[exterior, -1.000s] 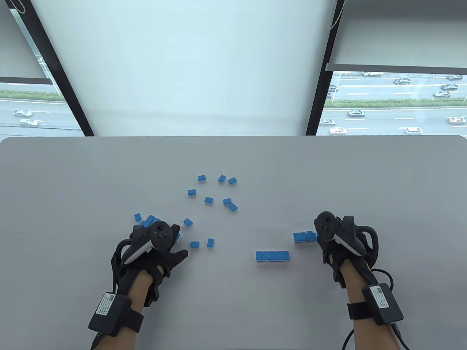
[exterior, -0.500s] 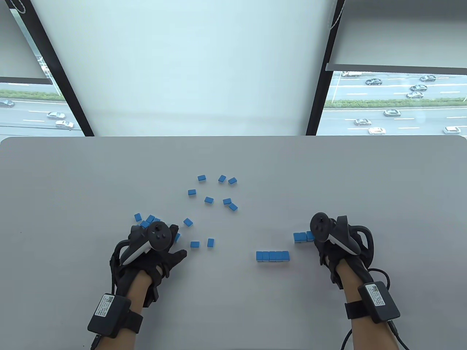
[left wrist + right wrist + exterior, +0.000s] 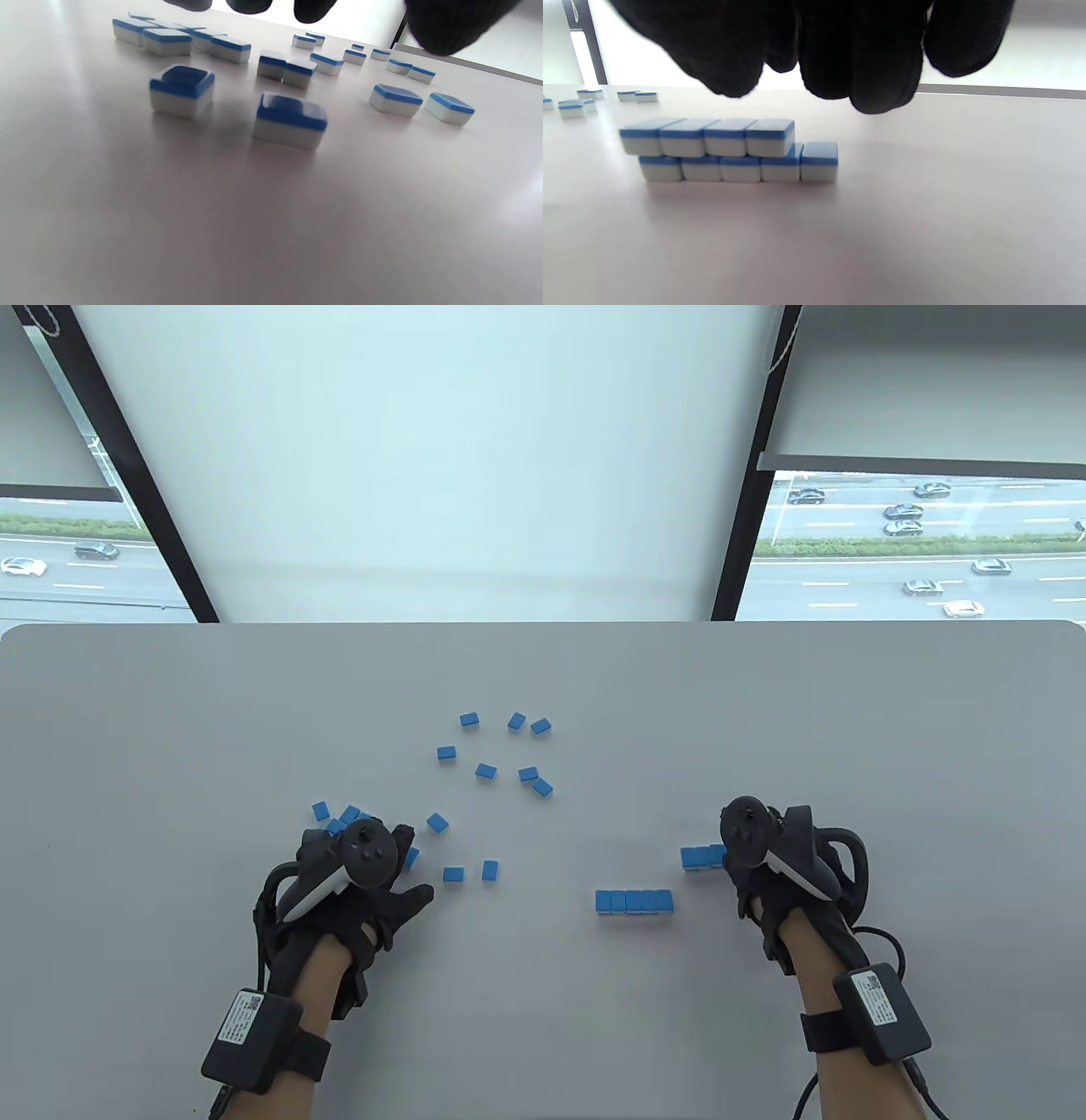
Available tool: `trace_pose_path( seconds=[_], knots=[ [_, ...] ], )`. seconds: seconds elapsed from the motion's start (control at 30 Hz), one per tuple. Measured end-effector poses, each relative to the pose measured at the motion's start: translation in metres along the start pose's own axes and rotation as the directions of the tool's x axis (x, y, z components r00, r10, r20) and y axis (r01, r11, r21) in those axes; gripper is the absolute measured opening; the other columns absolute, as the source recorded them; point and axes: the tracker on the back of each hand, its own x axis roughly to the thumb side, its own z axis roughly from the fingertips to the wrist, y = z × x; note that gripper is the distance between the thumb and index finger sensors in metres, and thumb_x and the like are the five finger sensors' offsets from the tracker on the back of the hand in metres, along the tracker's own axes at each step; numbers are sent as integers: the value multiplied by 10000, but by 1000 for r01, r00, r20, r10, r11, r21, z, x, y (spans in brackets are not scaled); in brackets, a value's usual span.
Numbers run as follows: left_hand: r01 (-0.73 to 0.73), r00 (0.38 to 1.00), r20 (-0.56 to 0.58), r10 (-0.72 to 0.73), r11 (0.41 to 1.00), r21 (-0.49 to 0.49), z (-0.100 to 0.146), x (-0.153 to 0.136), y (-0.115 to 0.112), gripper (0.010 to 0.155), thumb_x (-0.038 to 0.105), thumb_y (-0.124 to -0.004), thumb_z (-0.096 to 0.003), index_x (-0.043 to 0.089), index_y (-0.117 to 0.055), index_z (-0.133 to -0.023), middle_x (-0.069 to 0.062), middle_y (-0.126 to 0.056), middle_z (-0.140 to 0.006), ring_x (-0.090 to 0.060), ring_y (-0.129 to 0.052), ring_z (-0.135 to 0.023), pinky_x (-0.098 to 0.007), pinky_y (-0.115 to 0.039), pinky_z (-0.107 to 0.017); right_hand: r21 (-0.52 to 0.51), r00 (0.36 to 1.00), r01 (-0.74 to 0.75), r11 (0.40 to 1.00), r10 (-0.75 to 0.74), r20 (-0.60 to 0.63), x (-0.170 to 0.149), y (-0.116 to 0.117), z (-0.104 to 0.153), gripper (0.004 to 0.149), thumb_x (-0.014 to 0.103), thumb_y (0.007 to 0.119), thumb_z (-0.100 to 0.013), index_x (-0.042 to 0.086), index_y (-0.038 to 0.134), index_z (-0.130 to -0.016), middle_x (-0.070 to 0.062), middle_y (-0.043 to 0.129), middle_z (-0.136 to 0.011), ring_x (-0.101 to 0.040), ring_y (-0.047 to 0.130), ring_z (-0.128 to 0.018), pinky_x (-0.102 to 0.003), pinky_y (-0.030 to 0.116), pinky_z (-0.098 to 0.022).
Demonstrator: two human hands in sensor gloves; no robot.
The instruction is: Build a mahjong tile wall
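Two hands hang open: left hand (image 3: 365, 891), right hand (image 3: 768, 869). Tiles (image 3: 289, 120) look small, hard, slippery; pinch their sides.

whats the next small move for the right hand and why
Probably nudge the top row rightward until it sits square on the bottom row: four tiles lie over five, overhanging at the left, with the right end tile uncovered. The right hand hovers above, holding nothing.
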Motion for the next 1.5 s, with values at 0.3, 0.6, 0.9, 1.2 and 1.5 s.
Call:
trace_pose_path(
  seconds=[0.3, 0.6, 0.9, 1.2, 1.5],
  knots=[
    [8, 1000, 7, -8, 1000, 4, -1, 1, 0, 839, 699, -655, -411, 357, -365, -1120, -43, -312, -1206, -448, -331, -1089, -740, -263, -695, -24, 987, -96, 995, 99, 129, 68, -31, -27, 633, 425, 856, -382, 276, 637, -957, -20, 771, -911, -313, 910, -715, -533, 732, -587],
    [15, 1000, 10, -16, 1000, 6, -1, 2, -1, 834, 696, -654, -413, 354, -373, -1120, -44, -319, -1206, -447, -337, -1089, -740, -262, -695, 21, 967, -94, 995, 86, 239, 160, -32, -71, 638, 434, 864, -379, 319, 622, -958, 22, 709, -979, -290, 862, -824, -519, 701, -650],
    [18, 1000, 5, -18, 1000, 7, -2, 2, 0, 832, 696, -653, -414, 356, -372, -1120, -41, -318, -1206, -446, -337, -1090, -740, -262, -695, 162, 930, -235, 958, 173, 324, 218, 18, -101, 614, 372, 892, -389, 435, 616, -933, 53, 649, -1020, -280, 816, -864, -523, 659, -688],
    [13, 1000, -5, -13, 1000, 7, -2, 0, 1, 834, 695, -655, -413, 354, -372, -1120, -43, -318, -1206, -448, -335, -1090, -741, -259, -694, 157, 924, -258, 953, 196, 329, 217, 31, -104, 604, 360, 893, -388, 373, 625, -929, 51, 695, -980, -267, 847, -826, -518, 673, -680],
    [11, 1000, -14, -11, 1000, 9, -1, -3, 2, 834, 696, -654, -414, 353, -373, -1120, -43, -318, -1206, -450, -335, -1089, -741, -258, -694, 169, 920, -280, 945, 214, 328, 215, 37, -104, 590, 355, 912, -376, 317, 660, -908, 53, 785, -880, -248, 909, -716, -506, 702, -658]
  ],
)
